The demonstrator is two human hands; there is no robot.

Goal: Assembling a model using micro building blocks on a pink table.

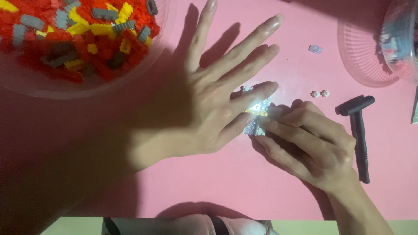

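A small flat piece made of pale and yellow tiny bricks (257,109) lies on the pink table (244,182). My left hand (217,95) is spread flat, its lower fingers resting on the piece's left side. My right hand (305,139) pinches the piece's right edge with curled fingers. Much of the piece is hidden under the fingers.
A clear bowl (78,82) of red, yellow and grey bricks sits at the top left. A black hammer-shaped tool (359,130) lies to the right. Three tiny pale pieces (315,48) (320,93) lie beyond the hands. A clear pink lid (363,52) and another container (402,35) are at the top right.
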